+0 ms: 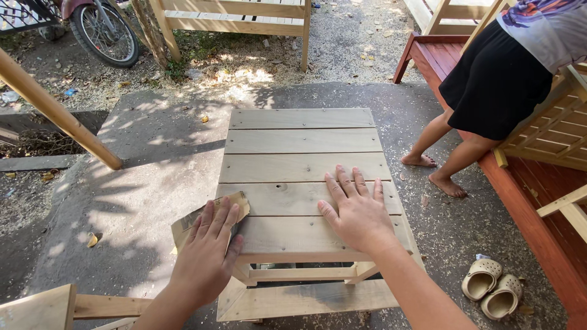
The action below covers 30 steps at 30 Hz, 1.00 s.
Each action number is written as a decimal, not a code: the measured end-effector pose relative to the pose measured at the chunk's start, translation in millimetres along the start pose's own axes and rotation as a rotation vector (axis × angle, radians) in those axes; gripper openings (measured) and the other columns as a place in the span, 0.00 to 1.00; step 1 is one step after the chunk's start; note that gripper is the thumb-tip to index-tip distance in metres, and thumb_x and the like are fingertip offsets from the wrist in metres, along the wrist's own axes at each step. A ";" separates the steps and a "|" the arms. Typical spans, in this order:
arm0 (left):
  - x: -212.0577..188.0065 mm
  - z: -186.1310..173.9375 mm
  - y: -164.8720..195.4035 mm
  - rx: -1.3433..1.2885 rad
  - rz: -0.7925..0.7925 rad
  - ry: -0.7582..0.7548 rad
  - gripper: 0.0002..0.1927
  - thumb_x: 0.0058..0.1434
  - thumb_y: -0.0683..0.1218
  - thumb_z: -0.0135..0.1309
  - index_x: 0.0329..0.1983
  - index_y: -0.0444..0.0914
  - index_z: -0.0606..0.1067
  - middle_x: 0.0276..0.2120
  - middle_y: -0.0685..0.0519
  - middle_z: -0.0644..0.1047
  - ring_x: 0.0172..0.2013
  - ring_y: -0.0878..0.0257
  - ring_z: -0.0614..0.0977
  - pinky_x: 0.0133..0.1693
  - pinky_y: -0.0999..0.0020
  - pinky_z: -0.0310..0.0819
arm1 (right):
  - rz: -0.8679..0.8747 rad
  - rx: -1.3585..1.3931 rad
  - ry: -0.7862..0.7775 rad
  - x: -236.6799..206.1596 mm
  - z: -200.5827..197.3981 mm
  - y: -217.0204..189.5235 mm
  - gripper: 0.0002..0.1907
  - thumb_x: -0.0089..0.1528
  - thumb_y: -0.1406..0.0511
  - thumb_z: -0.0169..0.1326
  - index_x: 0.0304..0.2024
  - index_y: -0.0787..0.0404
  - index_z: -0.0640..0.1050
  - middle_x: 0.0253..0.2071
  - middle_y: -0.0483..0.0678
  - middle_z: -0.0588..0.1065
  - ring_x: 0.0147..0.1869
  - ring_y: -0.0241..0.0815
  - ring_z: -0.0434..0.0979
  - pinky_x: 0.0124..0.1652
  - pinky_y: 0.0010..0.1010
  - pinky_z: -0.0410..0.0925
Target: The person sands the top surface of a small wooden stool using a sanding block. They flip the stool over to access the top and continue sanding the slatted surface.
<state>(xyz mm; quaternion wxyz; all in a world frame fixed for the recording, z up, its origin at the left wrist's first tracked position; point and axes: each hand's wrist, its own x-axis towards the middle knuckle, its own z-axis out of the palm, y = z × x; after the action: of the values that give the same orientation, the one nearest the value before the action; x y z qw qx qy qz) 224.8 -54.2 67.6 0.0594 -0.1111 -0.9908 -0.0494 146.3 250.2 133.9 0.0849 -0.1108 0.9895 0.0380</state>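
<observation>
Two hands lie on a slatted wooden table (302,165), both near its closest edge. Far left of them, a slanted wooden post (58,113) meets the concrete floor (153,183), and a motorcycle wheel (104,33) stands beyond on the dirt. Between that post and the left hand the floor spreads wide and bare, apart from a few dry leaves.

At the lower left corner, a pale wooden frame (43,308) pokes in just under the left wrist. The left hand (208,256) presses flat on a sheet of sandpaper (202,220), fingers spread over it rather than curled around it. The sheet overhangs the table's left edge, half on the wood and half over the floor.

Bare slats separate the two hands. The right hand (358,211) rests open, palm down, holding nothing, its fingers pointing away across the fourth slat, near the right edge. Below both hands, under the front edge, lower rails (306,299) of the table show.

Right of the right hand, sawdust-strewn floor runs to a pair of beige clogs (492,287). Farther away, another person's bare legs (440,159) stand beside a red wooden bench (526,201), narrowing the room on that side.
</observation>
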 end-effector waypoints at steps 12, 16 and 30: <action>162.4 -2.1 -12.7 -0.120 -0.205 -0.136 0.37 0.72 0.61 0.25 0.78 0.38 0.41 0.78 0.47 0.38 0.76 0.55 0.38 0.72 0.60 0.31 | 0.008 0.004 -0.002 -1.1 -4.2 2.1 0.38 0.66 0.40 0.24 0.76 0.41 0.45 0.80 0.41 0.39 0.81 0.47 0.31 0.72 0.54 0.32; 49.3 -4.4 7.0 -0.033 -0.026 -0.034 0.37 0.71 0.61 0.26 0.76 0.35 0.43 0.76 0.44 0.42 0.75 0.55 0.40 0.70 0.59 0.31 | -0.020 0.018 0.021 1.0 -1.4 2.2 0.37 0.67 0.41 0.26 0.76 0.42 0.47 0.79 0.43 0.39 0.81 0.48 0.32 0.71 0.55 0.33; 169.6 -30.3 29.6 -0.049 -0.285 -0.304 0.34 0.70 0.61 0.23 0.79 0.51 0.39 0.78 0.56 0.34 0.76 0.52 0.34 0.71 0.45 0.25 | -0.008 0.048 0.015 -2.6 3.1 2.0 0.37 0.67 0.41 0.26 0.76 0.42 0.47 0.79 0.43 0.40 0.81 0.48 0.32 0.71 0.54 0.32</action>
<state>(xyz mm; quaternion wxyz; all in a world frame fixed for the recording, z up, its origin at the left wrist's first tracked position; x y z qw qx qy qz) 70.5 7.5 121.9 -0.1009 0.0226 -0.9926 -0.0640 148.8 252.9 131.4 0.0801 -0.1130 0.9903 0.0133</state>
